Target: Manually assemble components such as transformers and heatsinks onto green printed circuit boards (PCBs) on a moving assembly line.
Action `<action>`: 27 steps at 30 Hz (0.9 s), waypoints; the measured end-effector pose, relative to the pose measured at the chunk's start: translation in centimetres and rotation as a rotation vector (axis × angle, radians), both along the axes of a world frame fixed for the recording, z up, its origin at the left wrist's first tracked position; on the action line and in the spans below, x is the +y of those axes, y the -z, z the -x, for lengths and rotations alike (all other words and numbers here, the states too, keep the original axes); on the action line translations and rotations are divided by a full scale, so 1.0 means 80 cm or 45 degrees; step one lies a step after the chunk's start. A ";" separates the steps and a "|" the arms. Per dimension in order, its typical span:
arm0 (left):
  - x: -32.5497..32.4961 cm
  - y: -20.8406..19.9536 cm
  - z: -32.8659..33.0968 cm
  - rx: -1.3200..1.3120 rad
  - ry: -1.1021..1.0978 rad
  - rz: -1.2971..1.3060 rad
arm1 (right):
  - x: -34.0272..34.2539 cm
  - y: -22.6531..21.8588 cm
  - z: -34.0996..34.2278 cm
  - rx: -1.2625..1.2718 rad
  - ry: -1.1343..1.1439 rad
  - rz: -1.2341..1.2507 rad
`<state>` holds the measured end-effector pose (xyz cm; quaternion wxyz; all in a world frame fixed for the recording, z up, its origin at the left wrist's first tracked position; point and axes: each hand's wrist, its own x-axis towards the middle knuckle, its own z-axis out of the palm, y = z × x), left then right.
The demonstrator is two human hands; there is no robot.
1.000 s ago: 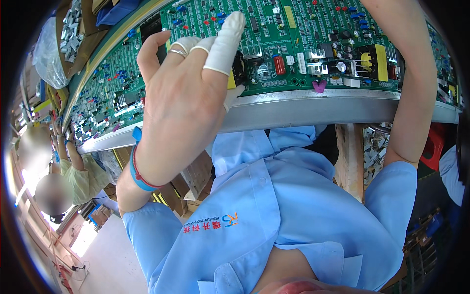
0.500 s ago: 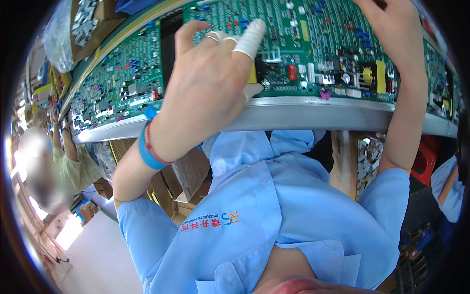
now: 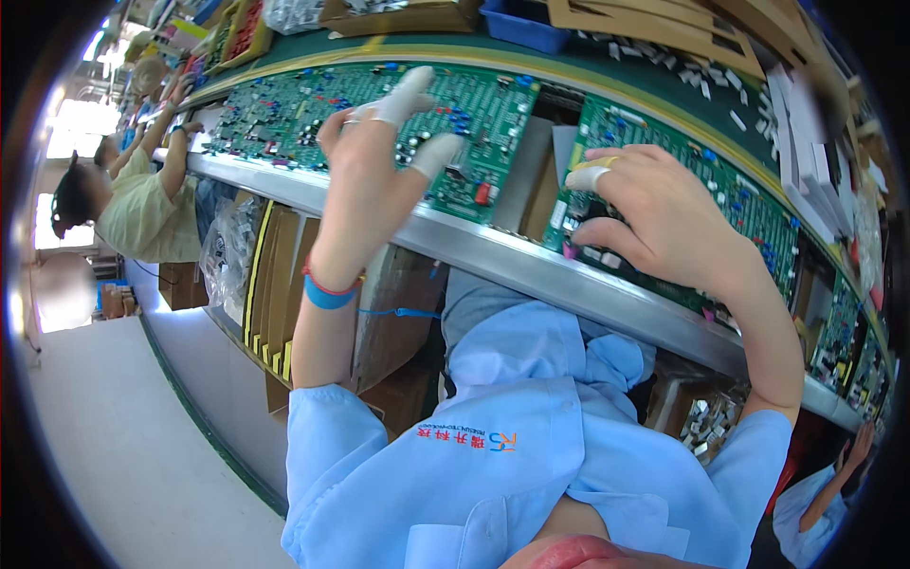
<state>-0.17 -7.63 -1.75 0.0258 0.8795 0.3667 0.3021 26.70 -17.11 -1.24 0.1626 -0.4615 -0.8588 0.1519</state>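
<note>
My left hand point(image 3: 370, 175) hovers over the left green circuit board point(image 3: 517, 104), thumb and index finger apart, holding nothing I can see. White finger cots cover its thumb and some fingers. A red bracelet and a blue wristband point(image 3: 329, 296) circle that wrist. At the near left corner of the right green circuit board point(image 3: 616, 128), my right hand point(image 3: 664, 213) bends its thumb and fingers around a dark spot among the components. Whatever sits between them is mostly hidden. One finger there wears a pale cot. A red component point(image 3: 483, 193) stands near the left board's near corner.
A metal rail point(image 3: 474, 248) runs along the near side of the boards. Beyond them are a blue bin point(image 3: 526, 27), cardboard trays point(image 3: 654, 28) and scattered small white parts point(image 3: 725, 81). Under the rail are cardboard boxes point(image 3: 408, 313). Another person point(image 3: 152, 213) works at the left.
The view has swung, showing more of the bench's far side. My right hand has come from the upper right down to the right board. My left hand's fingers have spread above the left board.
</note>
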 end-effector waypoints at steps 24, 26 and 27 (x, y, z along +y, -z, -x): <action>0.155 0.060 0.085 0.725 -0.387 0.077 | -0.018 0.024 -0.058 -0.395 0.250 0.079; 0.168 0.078 0.079 0.754 -0.338 0.011 | -0.031 0.033 -0.070 -0.397 0.284 0.056; 0.165 0.079 0.077 0.801 -0.345 -0.032 | -0.037 0.036 -0.075 -0.406 0.317 0.048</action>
